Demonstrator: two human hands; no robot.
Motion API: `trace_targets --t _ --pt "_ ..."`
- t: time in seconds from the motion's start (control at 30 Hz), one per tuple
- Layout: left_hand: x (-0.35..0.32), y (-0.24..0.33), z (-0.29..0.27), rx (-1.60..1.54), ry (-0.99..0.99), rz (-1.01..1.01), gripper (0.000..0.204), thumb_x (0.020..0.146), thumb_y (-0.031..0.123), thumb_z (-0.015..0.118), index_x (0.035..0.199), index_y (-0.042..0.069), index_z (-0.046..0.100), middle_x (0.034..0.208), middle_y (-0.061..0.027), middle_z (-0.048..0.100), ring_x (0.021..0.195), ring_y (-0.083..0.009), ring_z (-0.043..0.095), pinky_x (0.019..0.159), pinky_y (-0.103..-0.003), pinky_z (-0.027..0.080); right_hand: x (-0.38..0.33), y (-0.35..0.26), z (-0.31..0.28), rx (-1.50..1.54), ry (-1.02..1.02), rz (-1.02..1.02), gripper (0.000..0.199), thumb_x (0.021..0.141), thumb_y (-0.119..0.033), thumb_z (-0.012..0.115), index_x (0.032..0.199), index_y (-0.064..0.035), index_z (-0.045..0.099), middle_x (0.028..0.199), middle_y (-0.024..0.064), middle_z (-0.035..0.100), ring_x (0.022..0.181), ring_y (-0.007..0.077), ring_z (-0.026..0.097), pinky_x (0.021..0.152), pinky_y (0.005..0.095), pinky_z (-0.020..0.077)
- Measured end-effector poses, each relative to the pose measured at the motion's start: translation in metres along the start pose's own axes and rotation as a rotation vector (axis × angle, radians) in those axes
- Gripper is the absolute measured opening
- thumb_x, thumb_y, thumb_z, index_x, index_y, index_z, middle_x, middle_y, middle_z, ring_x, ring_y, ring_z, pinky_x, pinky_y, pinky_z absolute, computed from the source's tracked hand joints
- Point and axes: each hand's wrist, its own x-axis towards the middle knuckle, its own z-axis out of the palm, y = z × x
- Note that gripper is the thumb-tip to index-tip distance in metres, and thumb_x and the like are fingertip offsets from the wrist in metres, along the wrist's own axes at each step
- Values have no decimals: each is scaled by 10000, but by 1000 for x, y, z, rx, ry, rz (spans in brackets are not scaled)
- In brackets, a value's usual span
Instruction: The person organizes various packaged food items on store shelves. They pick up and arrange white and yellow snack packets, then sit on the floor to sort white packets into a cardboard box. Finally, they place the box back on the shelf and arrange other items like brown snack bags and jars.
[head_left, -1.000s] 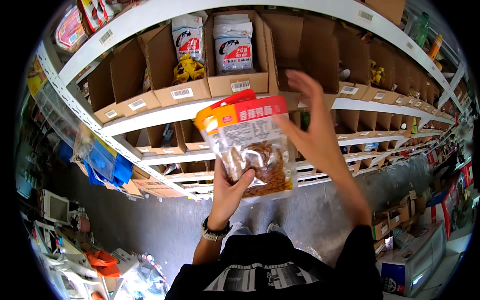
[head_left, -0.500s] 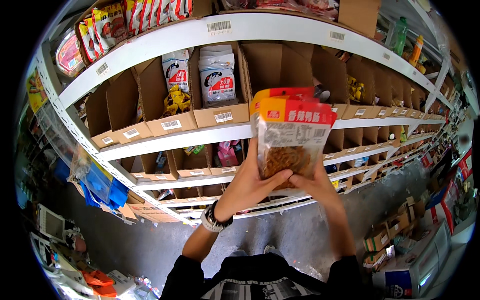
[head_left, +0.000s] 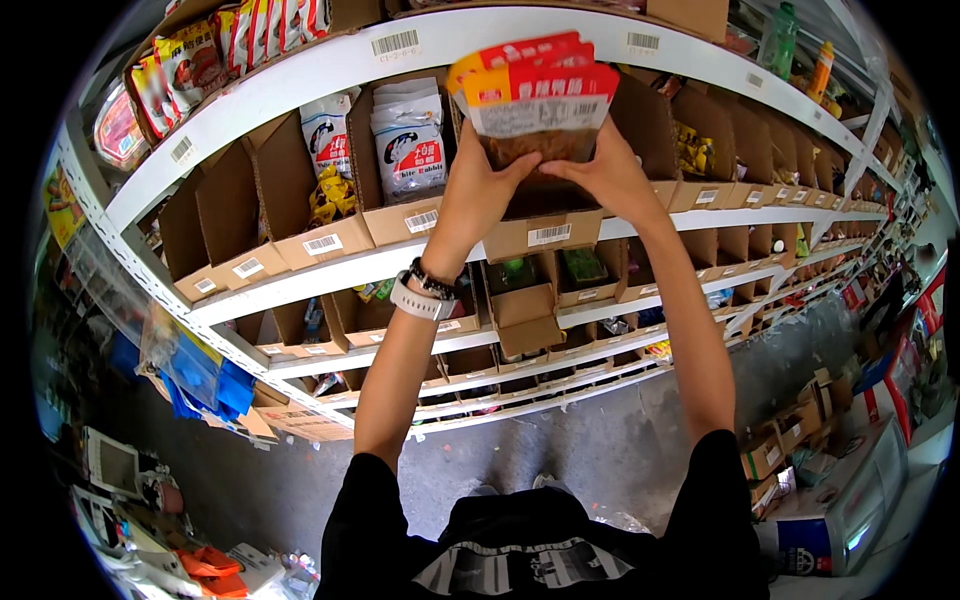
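Several red-and-yellow-topped snack packets [head_left: 540, 112], with clear lower parts showing brown food, are held upright as one stack between my two hands. My left hand [head_left: 484, 180] grips the stack's left side, its thumb across the lower front. On the right side my right hand [head_left: 605, 172] closes round it, and the two thumbs nearly meet. The stack is raised over a wide cardboard bin [head_left: 545, 232] on the upper white shelf. How much of the stack lies inside the bin I cannot tell, as my hands cover it.
Left of that bin stand bins with white candy bags [head_left: 410, 150] and yellow wrapped sweets [head_left: 332, 195]. Yellow packets [head_left: 693, 150] fill a bin to the right. Lower white shelf edges [head_left: 600, 315] hold more bins. Cardboard boxes [head_left: 775, 455] lie on the floor at right.
Both hands have carried the packets up and forward, slightly left, from in front of the shelf to above the wide bin. My arms are now stretched further out. The view has shifted a little.
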Motion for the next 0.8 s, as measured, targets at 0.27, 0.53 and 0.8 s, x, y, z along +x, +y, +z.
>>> trace_targets --t 0.27,0.53,0.8 --pt "5 4 8 -85 13 -101 797 825 -34 695 1416 -76 162 1360 -233 416 1306 -277 452 1103 -345 376 10 12 -7 -29 -104 3 743 767 -177 870 1335 20 432 1251 170 640 1173 251 620 995 350 478" --pt "1 5 4 -79 8 -128 744 813 -96 580 1451 19 215 1325 -174 460 1216 -233 506 977 -330 474 11 7 -18 72 -132 100 893 774 -203 867 1461 17 341 1261 167 634 1154 218 611 996 340 472" --pt "6 23 -13 381 -129 -39 529 915 78 686 1315 -50 364 1075 -278 661 1003 -351 674 870 -394 522 16 -8 -36 -150 -182 132 573 893 -223 756 1367 -37 493 1088 200 691 957 223 673 836 363 530"
